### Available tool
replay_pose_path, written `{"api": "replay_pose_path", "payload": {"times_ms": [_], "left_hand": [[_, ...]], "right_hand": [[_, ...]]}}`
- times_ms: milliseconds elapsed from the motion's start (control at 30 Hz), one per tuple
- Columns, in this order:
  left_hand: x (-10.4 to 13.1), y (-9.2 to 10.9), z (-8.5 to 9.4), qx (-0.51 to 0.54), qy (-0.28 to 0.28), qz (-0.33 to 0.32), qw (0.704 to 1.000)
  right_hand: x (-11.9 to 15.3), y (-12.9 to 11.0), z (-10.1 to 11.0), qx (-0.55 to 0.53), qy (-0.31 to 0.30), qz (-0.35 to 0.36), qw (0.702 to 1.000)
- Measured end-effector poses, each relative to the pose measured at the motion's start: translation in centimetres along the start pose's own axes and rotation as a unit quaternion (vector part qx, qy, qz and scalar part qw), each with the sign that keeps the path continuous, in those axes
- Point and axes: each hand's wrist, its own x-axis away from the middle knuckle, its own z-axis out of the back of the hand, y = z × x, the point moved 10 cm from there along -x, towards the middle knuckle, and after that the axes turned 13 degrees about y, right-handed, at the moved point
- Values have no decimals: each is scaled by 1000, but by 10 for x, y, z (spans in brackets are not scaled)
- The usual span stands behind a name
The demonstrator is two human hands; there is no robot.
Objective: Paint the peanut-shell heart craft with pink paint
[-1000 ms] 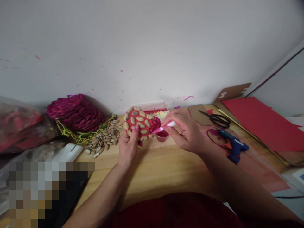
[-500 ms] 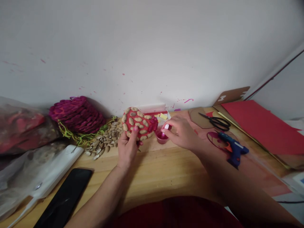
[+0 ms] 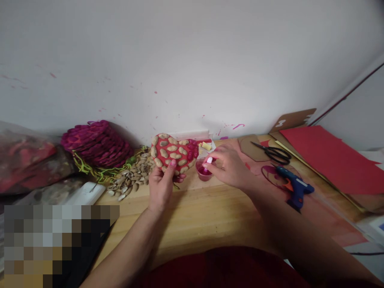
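Note:
My left hand [image 3: 163,182] grips a red heart-shaped piece [image 3: 168,162] set with peanut shells, thumb on its front face. Most shells on it are bare tan; those at its right lobe are coated magenta. With fingers pinched, my right hand [image 3: 229,166] holds a white-handled brush [image 3: 209,160], its lower end dipped in a small cup of magenta paint [image 3: 204,176]. The brush tip is hidden in the cup. A pile of loose peanut shells [image 3: 130,180] lies left of my left hand.
A magenta bundle of layered pieces [image 3: 97,144] leans against the wall at left, beside plastic bags [image 3: 27,156]. To the right lie black scissors [image 3: 277,154], a blue glue gun [image 3: 295,186], cardboard [image 3: 255,149] and red sheets [image 3: 330,160]. A pixelated patch hides the lower left.
The heart-shaped piece has turned in my left hand, bringing its notch to the top and its magenta lobe upward. My right hand stays at the cup, the brush shifting slightly.

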Motion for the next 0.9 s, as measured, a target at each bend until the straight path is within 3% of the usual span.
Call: {"api": "replay_pose_path", "payload": {"times_ms": [100,233,533,667,900], "left_hand": [[0,-1,0,15,6,19,1000],[0,-1,-1,10,13,30,999],[0,-9,-3,16,0,42,999],[1,-10,-3,13,0,41,999],[5,-11,-5,20,0,52,998]], "right_hand": [[0,-5,2,9,5,13,1000],[-7,-6,18,-19,20,-27,999],[-11,0,67,-152,166,-91,970],[-6,-6,68,-202,199,-87,955],[-6,-20,55,-216,170,-73,959]]}}
